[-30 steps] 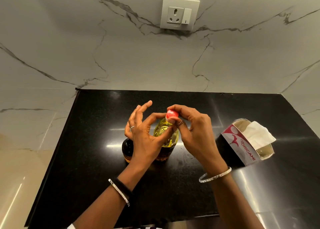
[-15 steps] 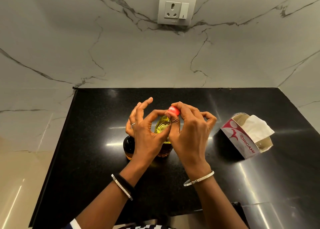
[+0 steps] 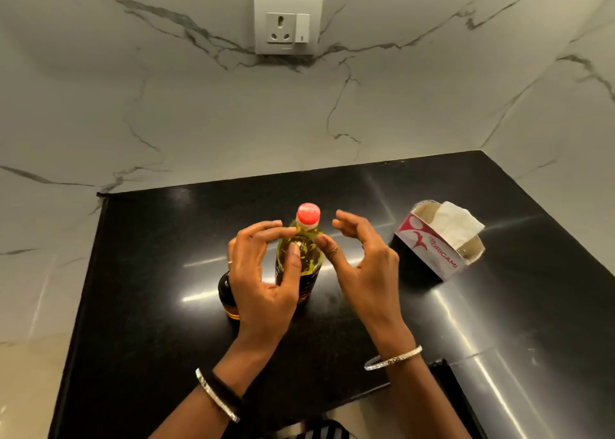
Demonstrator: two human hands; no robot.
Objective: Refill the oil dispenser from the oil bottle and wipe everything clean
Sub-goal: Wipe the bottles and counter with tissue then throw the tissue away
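A marble wall (image 3: 199, 122) with a socket (image 3: 288, 22) is seen behind a glossy black table (image 3: 149, 305), on which a tissue box (image 3: 429, 255) is set well to the right, a white tissue pulled up from it. The left hand (image 3: 263, 282) is curled round the upper part of the oil bottle (image 3: 309, 255), thumb pressed on the front and fingertips laid at the neck, so the bottle is held upright near the middle of the table. The right hand (image 3: 362, 265) is loosely spread beside the bottle; its thumb appears to touch the shoulder, its fingers lie off the cap, and nothing is gripped. The dark oil dispenser (image 3: 226, 292) is stood just beside the bottle on the left, largely hidden behind the left hand. The red cap (image 3: 308, 213) is seated on the bottle, so opening is judged not yet done. Since the bottle is steadied only high up, it could be tipped by a hard twist; oil could be forced out if the soft body is squeezed as the cap is freed; and the dispenser could be knocked over by the left wrist
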